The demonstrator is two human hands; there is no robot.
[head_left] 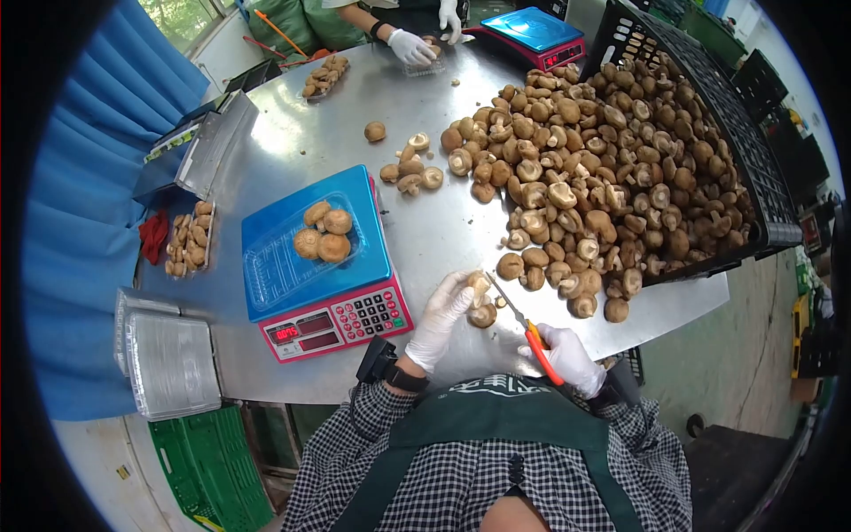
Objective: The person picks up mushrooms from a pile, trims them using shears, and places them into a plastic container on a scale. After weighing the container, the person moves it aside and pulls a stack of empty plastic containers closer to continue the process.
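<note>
My left hand (442, 321), in a white glove, is closed on a shiitake mushroom (479, 285). In my right hand (567, 357), also gloved, is a pair of scissors (532, 332) with orange handles. The blades point up and left, close to the held mushroom's stem. A second mushroom (482, 316) lies on the table just under my left fingers. Left of my hands stands a blue-topped scale (386, 275) with a red base. On it a clear plastic tray (270, 266) holds several brown mushrooms (334, 247) at one end.
A large pile of mushrooms (567, 213) spills from a tipped black crate (771, 191) on the right. Filled trays (191, 239) and stacked clear trays (173, 363) line the left edge. Across the steel table, a co-worker's gloved hand (412, 48) handles a tray near another scale (532, 29).
</note>
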